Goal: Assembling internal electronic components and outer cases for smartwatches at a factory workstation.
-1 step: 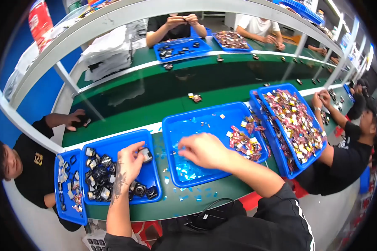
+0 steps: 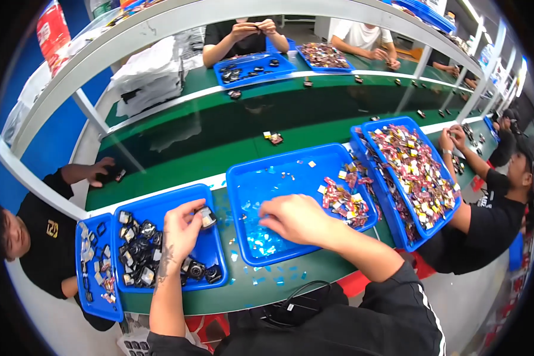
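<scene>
My left hand (image 2: 181, 231) is closed, its thumb and fingers pinching a small black device with a pale square face (image 2: 207, 218). It hovers above the right side of a blue tray (image 2: 216, 249) that holds a heap of similar black devices (image 2: 139, 252), some with round lens-like parts. My right hand (image 2: 299, 218) is over the middle blue tray (image 2: 291, 153), with fingers bent, thumb apart and nothing visible between them. Below it lie shiny blue film scraps (image 2: 266, 240). Small red, white and yellow parts (image 2: 347, 202) are piled at that tray's right end.
Stacked blue trays (image 2: 412, 172) full of such parts stand on the right. A narrow blue tray (image 2: 101, 261) is at far left. Film bits dot the green table (image 2: 314, 285). Beyond runs a green belt (image 2: 213, 151) carrying small parts (image 2: 273, 137). Several people sit around.
My right hand has moved slightly right and down over the middle tray. The device in my left hand is turned a little, its pale face catching more light. The whole view has shifted slightly.
</scene>
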Demonstrator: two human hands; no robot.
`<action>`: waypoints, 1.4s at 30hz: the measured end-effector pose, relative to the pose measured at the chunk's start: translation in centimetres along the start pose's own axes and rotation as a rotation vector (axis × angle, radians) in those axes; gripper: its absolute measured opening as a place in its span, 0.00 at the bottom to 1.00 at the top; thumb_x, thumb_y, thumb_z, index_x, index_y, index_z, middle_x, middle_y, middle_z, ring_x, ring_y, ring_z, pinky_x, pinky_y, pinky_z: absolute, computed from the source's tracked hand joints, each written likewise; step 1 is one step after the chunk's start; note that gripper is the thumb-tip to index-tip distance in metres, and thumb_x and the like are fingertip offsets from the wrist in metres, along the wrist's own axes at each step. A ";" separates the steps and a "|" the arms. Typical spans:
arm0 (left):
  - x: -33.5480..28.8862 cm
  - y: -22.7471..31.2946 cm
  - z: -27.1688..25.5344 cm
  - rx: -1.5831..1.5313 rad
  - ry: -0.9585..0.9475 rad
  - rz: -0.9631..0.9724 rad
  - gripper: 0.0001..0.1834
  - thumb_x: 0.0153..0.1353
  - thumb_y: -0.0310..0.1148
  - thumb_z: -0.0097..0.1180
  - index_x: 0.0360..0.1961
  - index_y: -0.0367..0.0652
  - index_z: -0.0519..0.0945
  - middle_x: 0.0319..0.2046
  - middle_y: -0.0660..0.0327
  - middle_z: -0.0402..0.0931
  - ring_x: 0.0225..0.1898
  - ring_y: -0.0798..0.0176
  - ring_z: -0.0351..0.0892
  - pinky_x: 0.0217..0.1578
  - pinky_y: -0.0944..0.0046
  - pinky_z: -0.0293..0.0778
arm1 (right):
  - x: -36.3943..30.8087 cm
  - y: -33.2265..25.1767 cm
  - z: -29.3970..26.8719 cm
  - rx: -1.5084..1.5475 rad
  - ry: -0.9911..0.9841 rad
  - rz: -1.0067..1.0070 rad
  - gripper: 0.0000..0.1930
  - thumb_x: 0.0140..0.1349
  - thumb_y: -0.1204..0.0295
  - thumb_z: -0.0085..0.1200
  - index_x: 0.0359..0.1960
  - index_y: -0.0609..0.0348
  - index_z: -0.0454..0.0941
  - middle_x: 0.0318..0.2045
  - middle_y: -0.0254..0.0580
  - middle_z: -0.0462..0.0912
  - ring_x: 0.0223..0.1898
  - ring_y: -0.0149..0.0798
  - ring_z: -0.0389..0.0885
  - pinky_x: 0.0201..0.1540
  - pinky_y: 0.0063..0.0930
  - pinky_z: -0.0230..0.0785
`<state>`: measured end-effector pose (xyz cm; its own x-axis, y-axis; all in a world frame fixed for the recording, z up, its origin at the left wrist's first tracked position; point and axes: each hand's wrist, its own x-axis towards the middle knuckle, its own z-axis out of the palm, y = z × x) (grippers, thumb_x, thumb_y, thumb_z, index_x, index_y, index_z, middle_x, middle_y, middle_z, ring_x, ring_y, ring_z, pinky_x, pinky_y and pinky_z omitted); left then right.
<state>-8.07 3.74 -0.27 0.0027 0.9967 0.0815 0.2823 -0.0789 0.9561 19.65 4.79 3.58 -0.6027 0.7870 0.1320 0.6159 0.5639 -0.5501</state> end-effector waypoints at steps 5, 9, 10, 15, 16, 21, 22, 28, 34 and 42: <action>0.2 2.8 3.6 -0.853 -0.149 -0.292 0.12 0.65 0.22 0.45 0.49 0.38 0.70 0.46 0.44 0.78 0.32 0.61 0.80 0.34 0.67 0.77 | -4.9 7.8 -3.2 -0.326 0.306 0.411 0.09 0.58 0.65 0.57 0.30 0.58 0.81 0.31 0.50 0.82 0.37 0.53 0.82 0.40 0.45 0.74; 0.1 1.8 5.2 -1.041 -0.210 -0.422 0.12 0.65 0.21 0.45 0.49 0.38 0.69 0.42 0.46 0.78 0.32 0.59 0.80 0.32 0.66 0.78 | -4.0 11.7 -4.1 -0.477 0.243 0.530 0.11 0.54 0.64 0.63 0.29 0.60 0.80 0.33 0.49 0.82 0.38 0.52 0.82 0.43 0.44 0.74; 0.0 1.8 5.4 -1.053 -0.209 -0.432 0.13 0.64 0.21 0.46 0.50 0.38 0.69 0.40 0.48 0.78 0.33 0.58 0.81 0.31 0.66 0.78 | -3.6 12.1 -3.7 -0.473 0.139 0.588 0.11 0.54 0.64 0.62 0.30 0.60 0.80 0.34 0.49 0.82 0.39 0.52 0.82 0.44 0.44 0.74; -1.0 3.0 5.5 -0.890 -0.142 -0.381 0.16 0.63 0.20 0.49 0.52 0.37 0.70 0.40 0.54 0.76 0.39 0.57 0.82 0.38 0.66 0.81 | -3.1 11.9 -4.2 -0.128 0.146 0.490 0.06 0.55 0.75 0.59 0.33 0.62 0.78 0.29 0.48 0.82 0.32 0.48 0.82 0.38 0.38 0.74; -1.1 2.8 5.5 -0.896 -0.136 -0.381 0.16 0.63 0.20 0.49 0.52 0.37 0.70 0.40 0.54 0.76 0.39 0.57 0.82 0.38 0.66 0.81 | -3.1 11.5 -4.3 -0.132 0.140 0.486 0.06 0.55 0.75 0.59 0.33 0.62 0.78 0.29 0.48 0.82 0.32 0.48 0.82 0.38 0.38 0.74; -1.7 0.9 5.6 -0.753 -0.178 -0.290 0.10 0.63 0.20 0.50 0.46 0.36 0.76 0.36 0.59 0.76 0.35 0.66 0.78 0.34 0.70 0.74 | -3.5 10.3 -4.9 0.431 0.502 0.507 0.06 0.59 0.77 0.53 0.37 0.62 0.78 0.27 0.34 0.81 0.30 0.25 0.77 0.32 0.20 0.69; -1.7 0.6 5.6 -0.761 -0.202 -0.303 0.09 0.63 0.20 0.51 0.44 0.37 0.77 0.35 0.59 0.76 0.33 0.68 0.76 0.32 0.71 0.72 | -3.6 10.2 -5.2 0.652 0.380 0.555 0.07 0.60 0.77 0.52 0.38 0.61 0.78 0.27 0.32 0.81 0.31 0.23 0.76 0.31 0.18 0.67; -2.5 0.9 6.4 -0.391 -0.068 0.023 0.12 0.57 0.21 0.59 0.43 0.36 0.83 0.44 0.60 0.69 0.34 0.73 0.72 0.37 0.74 0.71 | -4.1 7.2 -3.5 1.443 0.348 0.476 0.13 0.62 0.76 0.53 0.49 0.59 0.73 0.28 0.30 0.76 0.26 0.23 0.72 0.28 0.16 0.67; -3.8 2.8 7.6 -0.082 -0.091 0.186 0.18 0.49 0.31 0.71 0.44 0.47 0.85 0.47 0.59 0.69 0.31 0.71 0.69 0.33 0.70 0.72 | -4.4 0.0 -0.5 0.273 0.262 0.250 0.16 0.60 0.81 0.54 0.49 0.64 0.70 0.29 0.38 0.79 0.30 0.32 0.80 0.32 0.27 0.73; -4.3 3.1 7.4 -0.045 -0.385 0.304 0.13 0.52 0.34 0.70 0.37 0.39 0.85 0.39 0.59 0.70 0.40 0.63 0.75 0.37 0.67 0.73 | -3.9 -3.7 -0.8 0.089 0.168 -0.168 0.13 0.57 0.81 0.55 0.44 0.62 0.72 0.31 0.48 0.79 0.32 0.49 0.81 0.34 0.37 0.74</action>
<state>-0.12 -0.65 0.27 0.4357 0.8627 0.2566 0.1720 -0.3596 0.9171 20.20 -0.17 5.77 -0.5952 0.7189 0.3589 0.4630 0.6719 -0.5781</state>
